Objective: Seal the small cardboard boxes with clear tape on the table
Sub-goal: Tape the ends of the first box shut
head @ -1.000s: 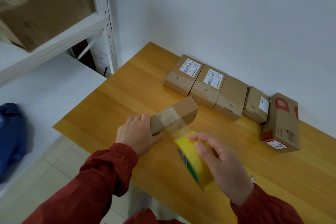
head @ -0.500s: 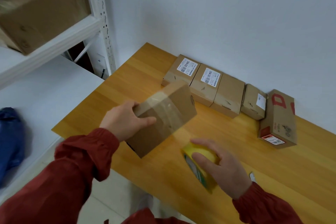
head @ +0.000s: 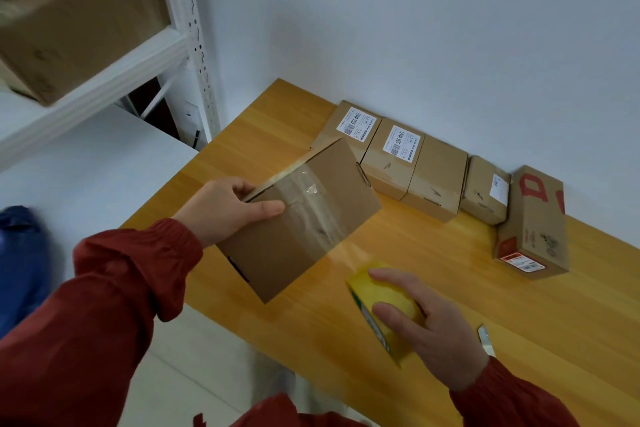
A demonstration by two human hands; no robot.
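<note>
1. The left hand (head: pixel 225 208) grips the small cardboard box (head: pixel 301 229) at its near-left end, with the thumb laid flat across the broad face and the fingers curled behind the end.
2. The box is up off the table (head: pixel 450 288), above its near-left edge, and tilted so the broad face looks up at the camera.
3. Its long axis runs on a diagonal from near-left to far-right, and the far end points toward the row of boxes (head: pixel 391 159) along the wall.
4. A band of clear tape (head: pixel 311 198) crosses that face the short way, wrinkled and shiny.
5. The tape carries on off the lower edge as a faint film toward the yellow tape roll (head: pixel 384 302).
6. The right hand (head: pixel 433 329) clamps the roll, fingers over the top and thumb on its side, with the roll standing on edge.
7. Whether the roll touches the table, I cannot tell.
8. The hands are apart, the box to the left and the roll nearer and to the right.
9. A taller box with red print (head: pixel 533 225) sits at the right end of the row.
</note>
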